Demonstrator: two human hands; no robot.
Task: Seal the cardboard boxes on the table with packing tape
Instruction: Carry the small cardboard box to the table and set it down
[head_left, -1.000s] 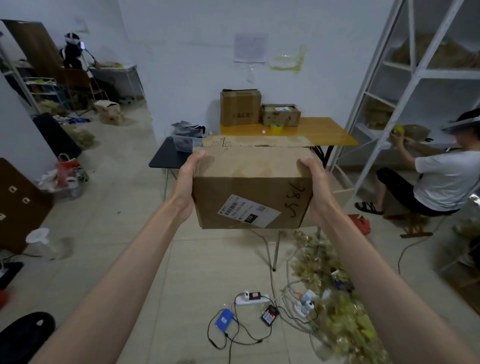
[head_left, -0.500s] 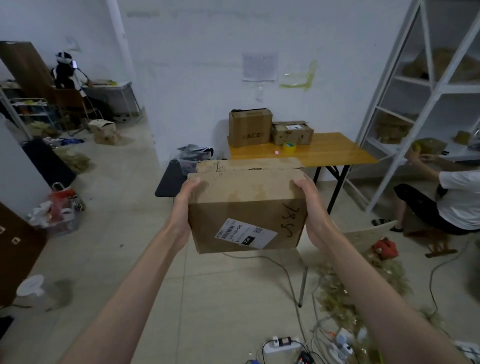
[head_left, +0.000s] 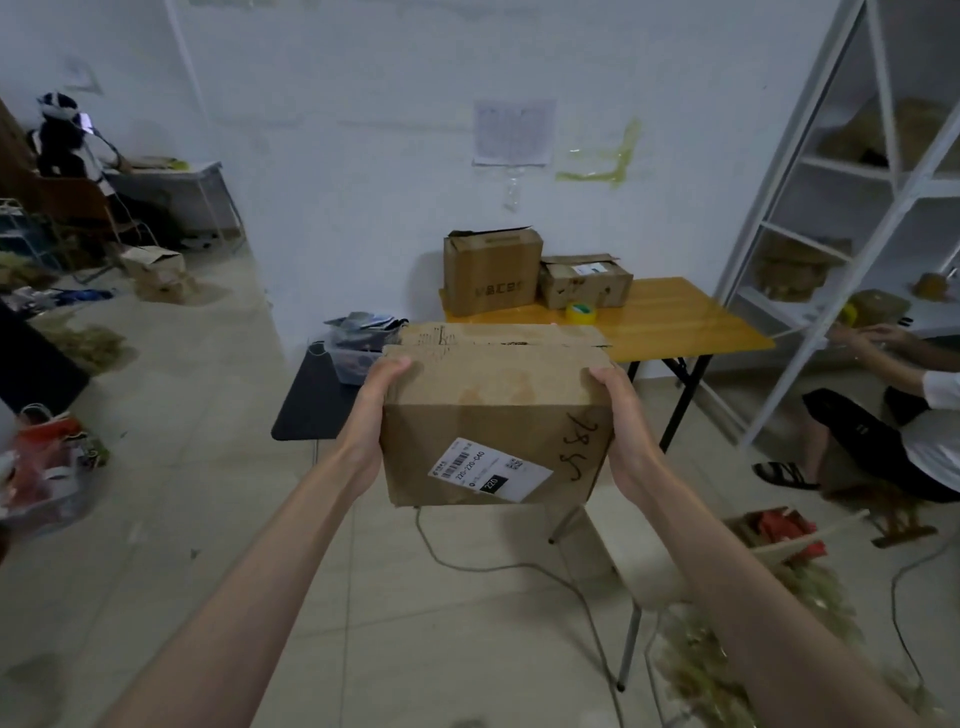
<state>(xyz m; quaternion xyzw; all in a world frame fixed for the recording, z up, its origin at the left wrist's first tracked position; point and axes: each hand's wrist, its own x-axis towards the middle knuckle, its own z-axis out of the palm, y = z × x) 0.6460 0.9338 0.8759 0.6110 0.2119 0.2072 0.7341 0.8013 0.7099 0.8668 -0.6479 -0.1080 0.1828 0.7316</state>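
Two bare hands, left hand (head_left: 367, 434) and right hand (head_left: 627, 441), clasp opposite sides of a brown cardboard box (head_left: 493, 426) with a white shipping label, held in the air in front of the yellow wooden table (head_left: 670, 322), where two more brown cardboard boxes (head_left: 491, 273) and a yellow tape roll (head_left: 580, 313) sit.

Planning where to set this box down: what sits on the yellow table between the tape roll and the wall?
In the head view, two cardboard boxes: the taller box and the low box stand behind the tape roll on the yellow table.
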